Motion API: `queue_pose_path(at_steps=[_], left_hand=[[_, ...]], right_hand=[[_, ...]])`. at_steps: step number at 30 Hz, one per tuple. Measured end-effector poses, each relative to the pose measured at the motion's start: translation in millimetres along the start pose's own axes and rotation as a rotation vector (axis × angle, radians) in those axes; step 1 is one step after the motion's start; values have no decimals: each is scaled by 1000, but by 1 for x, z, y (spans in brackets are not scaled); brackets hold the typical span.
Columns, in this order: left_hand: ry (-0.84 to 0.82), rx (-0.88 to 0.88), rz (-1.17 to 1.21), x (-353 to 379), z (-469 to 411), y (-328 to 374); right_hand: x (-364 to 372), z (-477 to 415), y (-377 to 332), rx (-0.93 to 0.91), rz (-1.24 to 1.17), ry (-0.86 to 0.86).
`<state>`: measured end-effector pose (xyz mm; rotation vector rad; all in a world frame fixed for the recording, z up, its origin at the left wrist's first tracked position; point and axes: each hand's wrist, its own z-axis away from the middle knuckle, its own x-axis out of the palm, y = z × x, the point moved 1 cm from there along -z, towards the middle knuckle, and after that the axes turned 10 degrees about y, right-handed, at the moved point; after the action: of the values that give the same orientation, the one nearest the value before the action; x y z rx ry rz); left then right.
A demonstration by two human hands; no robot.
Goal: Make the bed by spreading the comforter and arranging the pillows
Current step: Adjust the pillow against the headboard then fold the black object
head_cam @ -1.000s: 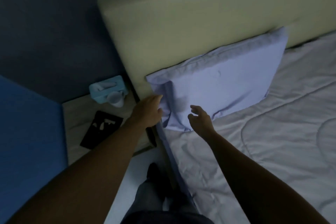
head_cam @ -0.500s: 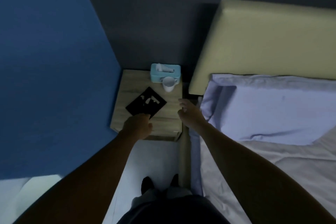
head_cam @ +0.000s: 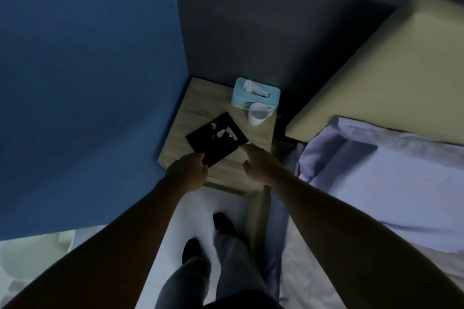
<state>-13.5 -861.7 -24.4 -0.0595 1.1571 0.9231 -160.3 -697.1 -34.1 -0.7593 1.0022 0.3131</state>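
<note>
A lavender pillow [head_cam: 401,183] lies flat at the head of the bed, against the cream headboard [head_cam: 376,70]. The pale quilted comforter [head_cam: 316,273] covers the mattress below it, at the lower right. Both my hands are off the bed, over the wooden nightstand [head_cam: 190,108]. My left hand [head_cam: 188,170] has its fingers closed at the near corner of a black card [head_cam: 213,143] lying there. Just right of that card, my right hand [head_cam: 261,165] hovers with fingers apart and holds nothing.
A light blue tissue box [head_cam: 241,98] and a white cup [head_cam: 258,114] stand at the back of the nightstand. A blue wall [head_cam: 88,70] rises on the left. My legs and feet [head_cam: 221,233] stand on the pale floor between wall and bed.
My hands left the pillow and swung left to the nightstand as my view turned. The left hand closed in on the black card's corner; the right came up beside it.
</note>
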Motion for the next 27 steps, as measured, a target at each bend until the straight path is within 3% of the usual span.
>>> queue_pose_path(at_steps=[8,14,22,27], left_hand=[[67,-120,131,50,-69,-18],[96,-195,212,122,-109,-47],[269,-263,236,231,-141,-63],[597,-209,394,279,-144,-53]], right_hand=[[65,-86,36,-67,58,-145],[124,-139,74,-97,78,-144],[199,-163,141,-83,74,177],[223,-146,161,-142,-61,364]])
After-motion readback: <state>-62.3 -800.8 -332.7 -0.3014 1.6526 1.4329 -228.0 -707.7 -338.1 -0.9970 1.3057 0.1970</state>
